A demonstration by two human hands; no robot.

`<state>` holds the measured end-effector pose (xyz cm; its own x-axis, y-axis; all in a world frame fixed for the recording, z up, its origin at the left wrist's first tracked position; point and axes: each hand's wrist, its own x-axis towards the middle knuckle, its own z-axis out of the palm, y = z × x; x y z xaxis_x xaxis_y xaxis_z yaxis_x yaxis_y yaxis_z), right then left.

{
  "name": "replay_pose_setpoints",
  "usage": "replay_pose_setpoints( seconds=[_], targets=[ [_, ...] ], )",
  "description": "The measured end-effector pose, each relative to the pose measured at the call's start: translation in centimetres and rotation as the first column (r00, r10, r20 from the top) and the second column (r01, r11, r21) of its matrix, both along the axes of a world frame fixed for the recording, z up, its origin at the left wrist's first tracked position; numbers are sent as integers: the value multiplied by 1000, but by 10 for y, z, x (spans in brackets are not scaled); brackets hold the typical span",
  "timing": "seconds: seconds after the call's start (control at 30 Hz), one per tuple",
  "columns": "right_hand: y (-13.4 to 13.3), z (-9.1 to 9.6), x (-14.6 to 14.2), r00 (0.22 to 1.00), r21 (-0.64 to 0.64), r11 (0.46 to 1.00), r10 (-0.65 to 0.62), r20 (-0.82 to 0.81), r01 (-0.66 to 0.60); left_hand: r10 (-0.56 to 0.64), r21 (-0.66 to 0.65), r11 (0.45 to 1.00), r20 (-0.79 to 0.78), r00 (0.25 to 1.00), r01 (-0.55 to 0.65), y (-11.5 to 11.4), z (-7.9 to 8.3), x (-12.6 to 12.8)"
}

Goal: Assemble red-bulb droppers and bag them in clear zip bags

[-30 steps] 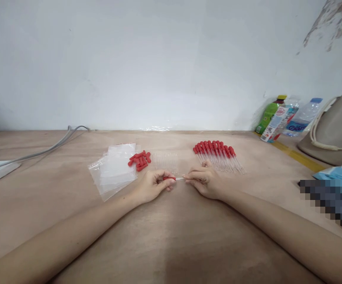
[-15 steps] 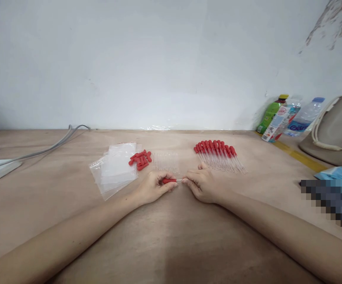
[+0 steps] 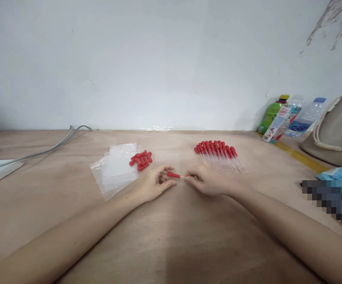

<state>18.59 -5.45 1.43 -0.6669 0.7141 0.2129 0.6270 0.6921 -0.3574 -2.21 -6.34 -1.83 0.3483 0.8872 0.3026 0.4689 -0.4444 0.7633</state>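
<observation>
A dropper point(image 3: 173, 174) with a red rubber bulb and a thin clear tube lies between my hands, its bulb pointing left. The fingers of my right hand point(image 3: 200, 178) pinch its tube. My left hand point(image 3: 156, 183) is open around the bulb, thumb and fingers apart. Just beyond the left hand sits a small pile of loose red rubber bulbs point(image 3: 141, 161). Beside it is a row of clear tubes point(image 3: 165, 159). Past my right hand, several droppers with red bulbs point(image 3: 218, 152) lie side by side, tubes toward me.
Clear zip bags point(image 3: 118, 165) are stacked left of the bulbs. A grey cable point(image 3: 49, 150) runs along the left. At the back right stand a green bottle point(image 3: 273, 114), a carton-like bottle point(image 3: 280, 124), a clear bottle point(image 3: 305, 118) and a beige bag point(image 3: 336, 130).
My left fingers have opened and let go of the red bulb. The dropper has moved slightly up and right, held by my right hand.
</observation>
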Motion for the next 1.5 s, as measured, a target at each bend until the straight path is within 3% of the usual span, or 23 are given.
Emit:
replay_pose_setpoints(
  seconds=[0.1,0.17,0.27,0.33,0.4,0.47,0.63,0.77,0.83,0.93,1.0,1.1,1.17,1.23,1.33,1.43,1.5],
  targets=[
    [13,14,19,990,-124,983,-137,-28,133,39,-1,999,-45,998,-39,1,1,-1],
    [26,22,38,939,-156,931,-339,-49,328,27,-9,1000,-102,994,-28,0,3,0],
    [47,30,69,739,-66,736,-674,18,673,-19,-11,1000,-148,989,17,-2,7,2],
    [57,30,87,607,13,609,-792,71,793,-40,-14,999,-149,988,39,-3,9,3],
    [63,26,100,541,50,549,-833,118,834,-50,-22,999,-146,988,48,-3,9,4],
    [67,20,108,514,49,528,-841,167,848,-57,-24,998,-142,988,54,-3,10,5],
    [72,12,112,509,30,531,-826,244,847,-70,-24,997,-140,988,67,-3,10,4],
    [68,13,101,546,145,561,-828,132,815,-67,-19,998,-154,986,65,-3,9,4],
    [63,11,85,610,180,604,-792,27,776,-67,-14,998,-162,984,66,-3,10,4],
    [55,4,46,770,103,764,-636,-42,637,-66,4,998,-165,984,67,-3,9,4],
    [53,-3,17,838,61,836,-544,-38,545,-76,10,997,-166,983,79,-3,8,5],
    [56,-10,-20,866,6,866,-500,24,500,-46,61,996,-204,978,59,-4,7,4],
    [62,-13,-36,851,-45,851,-520,68,524,58,197,980,-277,959,-3,-2,7,-1],
    [68,-15,-45,836,-72,834,-542,87,547,215,391,919,-369,904,-59,4,10,-9],
    [74,-16,-52,823,-96,818,-560,94,567,448,584,806,-494,745,-97,17,20,-26],
    [76,-18,-55,813,-128,803,-574,98,582,575,590,787,-593,564,-182,26,31,-41],
    [76,-19,-56,810,-145,797,-579,93,586,576,514,813,-643,505,-272,29,36,-47]
  ],
)
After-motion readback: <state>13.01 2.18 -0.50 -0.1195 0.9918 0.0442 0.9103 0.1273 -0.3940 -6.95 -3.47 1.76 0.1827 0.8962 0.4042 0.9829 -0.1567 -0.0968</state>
